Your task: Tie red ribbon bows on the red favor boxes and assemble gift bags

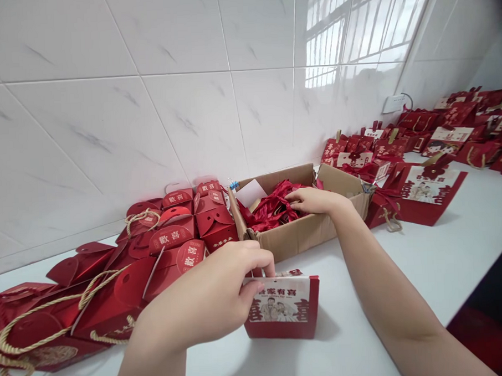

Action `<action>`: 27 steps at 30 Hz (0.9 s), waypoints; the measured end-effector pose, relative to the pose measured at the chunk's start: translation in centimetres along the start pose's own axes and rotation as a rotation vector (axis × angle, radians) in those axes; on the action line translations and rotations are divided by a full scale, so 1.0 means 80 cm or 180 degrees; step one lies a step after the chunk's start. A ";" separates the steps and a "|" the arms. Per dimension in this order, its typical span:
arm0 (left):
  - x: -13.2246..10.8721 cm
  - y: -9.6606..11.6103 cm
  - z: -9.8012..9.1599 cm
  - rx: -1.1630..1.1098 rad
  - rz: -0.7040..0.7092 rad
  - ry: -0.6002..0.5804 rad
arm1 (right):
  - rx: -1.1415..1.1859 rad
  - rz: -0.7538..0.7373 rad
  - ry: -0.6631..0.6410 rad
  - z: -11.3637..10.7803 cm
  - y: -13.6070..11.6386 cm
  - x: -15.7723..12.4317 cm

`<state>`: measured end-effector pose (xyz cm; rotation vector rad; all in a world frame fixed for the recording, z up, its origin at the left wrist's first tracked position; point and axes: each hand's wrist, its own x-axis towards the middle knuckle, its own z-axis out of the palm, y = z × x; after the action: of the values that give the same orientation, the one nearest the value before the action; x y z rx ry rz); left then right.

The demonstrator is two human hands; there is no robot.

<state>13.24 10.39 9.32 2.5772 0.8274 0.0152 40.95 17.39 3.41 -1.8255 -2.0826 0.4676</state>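
Note:
My left hand [234, 291] pinches the upper left edge of a small red gift box [282, 329], which stands upright on the white table and carries a white panel with a printed couple. Behind it sits an open cardboard box [303, 238] holding a tangle of red ribbons [272, 206]. My right hand [312, 200] reaches into this box, its fingers curled down among the ribbons. The fingertips are partly hidden, and whether they grip a ribbon I cannot make out.
Red gift boxes [170, 236] with gold rope handles [40, 305] crowd the table's left side. Finished-looking red bags [430, 194] with white panels stand at the right, with more [460, 118] farther back. A tiled wall [181, 113] with a socket [394, 103] runs behind.

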 end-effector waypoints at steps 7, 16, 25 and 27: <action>-0.003 0.000 -0.001 -0.0001 -0.0044 -0.0011 | 0.0422 0.0371 0.0819 -0.004 -0.012 -0.004; 0.000 0.001 -0.001 -0.0012 -0.0012 0.0008 | 0.1173 0.0497 0.2321 -0.012 -0.011 -0.003; 0.001 0.000 -0.001 -0.0004 0.0008 0.0025 | 0.3134 0.0071 0.3016 -0.025 -0.018 -0.007; 0.003 0.001 -0.001 0.0028 -0.0033 0.0070 | 0.3314 0.0015 0.2899 -0.029 -0.022 -0.012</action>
<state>13.45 10.48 9.37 2.5853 0.8505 0.0369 40.60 16.28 6.25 -1.0623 -0.9059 0.4574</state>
